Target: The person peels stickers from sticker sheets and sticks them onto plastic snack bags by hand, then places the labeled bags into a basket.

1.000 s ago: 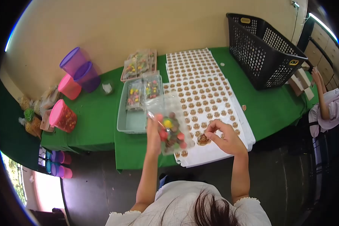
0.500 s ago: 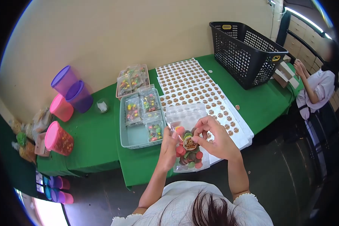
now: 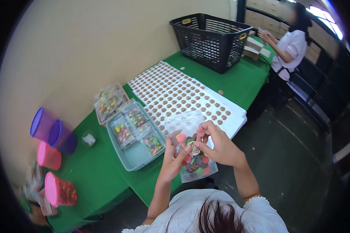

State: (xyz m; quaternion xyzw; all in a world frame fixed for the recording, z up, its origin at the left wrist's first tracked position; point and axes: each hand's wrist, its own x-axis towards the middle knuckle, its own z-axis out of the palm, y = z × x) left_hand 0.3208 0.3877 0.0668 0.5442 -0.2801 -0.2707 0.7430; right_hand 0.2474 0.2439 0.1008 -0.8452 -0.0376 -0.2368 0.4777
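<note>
In front of my chest I hold a clear zip bag of red, green and dark round sweets. A round brown label sticker is on the front of the bag. My left hand grips the bag's left side, its thumb reaching to the sticker's edge. From the right, my right hand is closed on the bag, with its thumb at the sticker and its fingers curled. Behind the bag lie printed sheets of round stickers. Left of them, a pale blue tray contains several filled bags.
A second tray of filled bags stands behind the blue one. A black basket sits at the back of the green table. Pink and purple tubs and a small clear cup are at left. Another person stands at the far right.
My view has turned right, so the table appears rotated. My left thumb has moved onto the sticker's edge, and my right thumb stays by it. The bag is still in both hands.
</note>
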